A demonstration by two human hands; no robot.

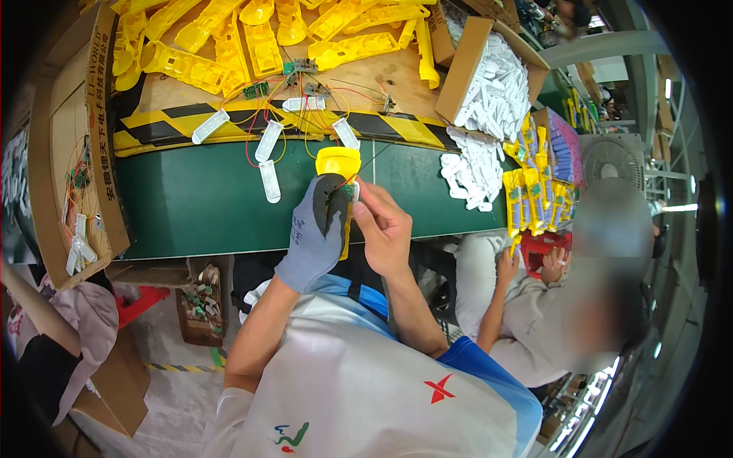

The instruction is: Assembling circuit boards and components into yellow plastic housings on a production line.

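My left hand [313, 233], in a grey-blue glove with dark fingertips, grips a yellow plastic shell [338, 161] upright above the bench's near edge. Against the shell sits a small green circuit board [349, 190] with a thin wire. The thumb and fingers of my bare right hand [387, 229] are pinched at the board's right edge, where a bit of white shows. Just beyond lie several white oblong plastic pieces [269, 140], joined by red and yellow wires to circuit boards [256, 91].
Yellow shells [252, 49] are heaped on a wooden board at the back. A carton [489, 76] spills white pieces at the right, near bagged yellow parts [527, 198]. Another carton [107, 153] stands left. A co-worker [527, 313] sits right; another person's arm [42, 309] shows left.
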